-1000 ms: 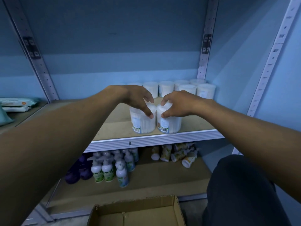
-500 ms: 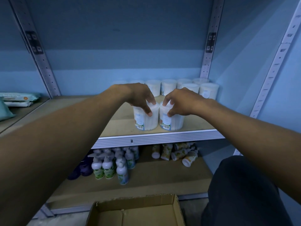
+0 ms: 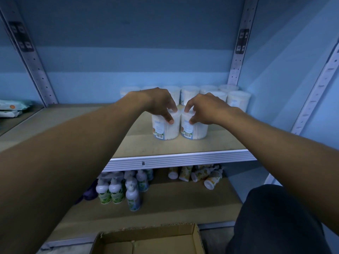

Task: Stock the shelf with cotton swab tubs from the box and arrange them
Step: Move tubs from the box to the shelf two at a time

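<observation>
White plastic fills both grips: the left hand (image 3: 157, 103) curls over the lid of the left cotton swab tub (image 3: 166, 127), thumb down its front wall and fingers over the top, while the right hand (image 3: 203, 108) grips the right cotton swab tub (image 3: 194, 128) the same way. Both tubs stand upright on the shelf (image 3: 179, 143), touching or nearly so, barcoded labels facing the camera, near the shelf's front edge. At 12 o'clock from them, against the blue back wall, stands a row of further swab tubs (image 3: 238, 99), reaching toward 1 o'clock. At 9 o'clock, on the neighbouring shelf, lie flat wipe packs (image 3: 12, 108). At 6 o'clock, on the lower shelf, pump bottles (image 3: 117, 189) stand in a cluster, with small tubes (image 3: 198, 175) toppled at 5 o'clock. Nearest the camera sits the open cardboard box (image 3: 146, 237), and a dark-clothed knee (image 3: 275, 220) fills the lower right.
</observation>
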The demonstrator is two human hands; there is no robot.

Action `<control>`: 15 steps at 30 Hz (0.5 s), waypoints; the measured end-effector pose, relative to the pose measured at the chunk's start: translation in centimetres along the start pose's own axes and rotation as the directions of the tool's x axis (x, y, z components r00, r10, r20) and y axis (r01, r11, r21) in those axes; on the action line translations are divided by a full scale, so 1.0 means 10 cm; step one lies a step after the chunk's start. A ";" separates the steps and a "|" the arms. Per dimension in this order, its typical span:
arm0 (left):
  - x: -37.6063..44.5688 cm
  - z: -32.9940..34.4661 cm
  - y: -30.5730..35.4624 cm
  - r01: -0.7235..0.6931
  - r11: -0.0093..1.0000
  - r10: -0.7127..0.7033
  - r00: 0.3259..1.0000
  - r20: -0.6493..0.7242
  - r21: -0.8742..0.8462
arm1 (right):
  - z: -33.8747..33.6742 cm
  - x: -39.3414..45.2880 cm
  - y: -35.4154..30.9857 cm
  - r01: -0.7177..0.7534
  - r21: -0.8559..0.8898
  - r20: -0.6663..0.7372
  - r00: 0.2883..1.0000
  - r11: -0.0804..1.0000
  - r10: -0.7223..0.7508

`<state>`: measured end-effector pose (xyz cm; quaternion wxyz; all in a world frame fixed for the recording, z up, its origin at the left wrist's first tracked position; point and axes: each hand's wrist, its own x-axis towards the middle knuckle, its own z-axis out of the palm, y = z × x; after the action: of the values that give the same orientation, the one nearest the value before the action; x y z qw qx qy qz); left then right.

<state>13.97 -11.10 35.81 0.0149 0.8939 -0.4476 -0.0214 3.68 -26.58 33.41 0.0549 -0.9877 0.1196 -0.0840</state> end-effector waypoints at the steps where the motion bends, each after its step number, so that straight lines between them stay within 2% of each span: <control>1: 0.05 0.00 -0.02 0.001 1.000 -0.001 1.000 -0.002 -0.007 | 0.01 0.04 0.02 -0.003 0.001 0.001 1.000 1.000 0.003; 15: 0.76 0.03 -0.20 0.053 0.997 -0.055 0.998 -0.021 -0.063 | 0.13 0.75 0.30 -0.065 -0.002 -0.022 0.998 0.998 0.065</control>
<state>20.13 -16.02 35.28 0.0472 0.9050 -0.4221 -0.0254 10.44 -31.20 32.90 0.0550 -0.9824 0.1523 -0.0928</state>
